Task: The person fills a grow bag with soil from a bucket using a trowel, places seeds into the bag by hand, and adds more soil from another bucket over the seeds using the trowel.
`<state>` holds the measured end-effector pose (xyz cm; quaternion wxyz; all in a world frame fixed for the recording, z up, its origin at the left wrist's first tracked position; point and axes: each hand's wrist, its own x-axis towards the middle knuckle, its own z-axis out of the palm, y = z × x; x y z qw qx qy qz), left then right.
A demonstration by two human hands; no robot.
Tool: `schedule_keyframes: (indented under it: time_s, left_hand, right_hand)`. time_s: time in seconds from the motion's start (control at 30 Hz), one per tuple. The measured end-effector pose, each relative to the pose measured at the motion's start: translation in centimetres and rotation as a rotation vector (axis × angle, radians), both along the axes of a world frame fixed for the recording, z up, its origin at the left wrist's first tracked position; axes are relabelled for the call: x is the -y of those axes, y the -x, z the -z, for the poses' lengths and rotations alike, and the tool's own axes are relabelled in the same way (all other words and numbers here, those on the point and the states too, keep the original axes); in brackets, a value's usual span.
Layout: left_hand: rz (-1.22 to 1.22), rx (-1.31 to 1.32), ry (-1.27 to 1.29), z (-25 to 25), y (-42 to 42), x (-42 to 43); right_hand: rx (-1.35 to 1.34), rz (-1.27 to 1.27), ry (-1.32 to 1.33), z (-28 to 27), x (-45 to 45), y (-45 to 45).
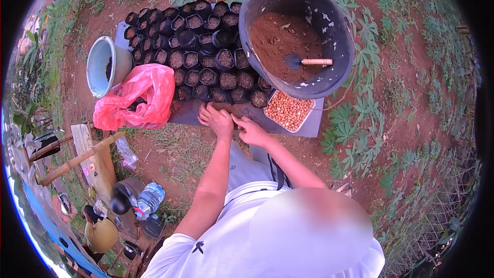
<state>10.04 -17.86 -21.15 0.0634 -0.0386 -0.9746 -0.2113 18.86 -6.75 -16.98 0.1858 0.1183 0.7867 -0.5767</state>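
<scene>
My left hand [218,121] rests at the near edge of the table [303,131], in front of the rows of black seedling bags [208,76]. Its fingers are bent a little and apart. Close beside it is my right hand [250,131], its index finger stretched towards my left hand and the other fingers partly curled. I see no object in either hand. Brown soil fills many of the bags. To the right of my hands, a white tray [298,129] holds tan-orange seeds [288,110].
A big black bucket [337,74] holds soil [280,36] and a wooden-handled trowel [316,62]. At left are a pale blue bucket [121,64] and a pink plastic bag [149,80]. A water bottle [150,198] stands lower left, near a wooden plank [100,170]. Leafy plants [360,118] grow at right.
</scene>
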Motion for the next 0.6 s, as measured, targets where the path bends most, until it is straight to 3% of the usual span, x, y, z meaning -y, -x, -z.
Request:
schedule_keyframes:
  time_s: [0.4,0.6]
  left_hand:
    - [0.014,-0.011,0.013,-0.6,0.2,-0.1]
    - [0.094,-0.072,0.053,-0.4,0.1,0.7]
  right_hand:
    - [0.062,-0.024,0.065,0.6,-0.4,0.2]
    - [0.06,-0.037,-0.073,-0.6,0.2,-0.5]
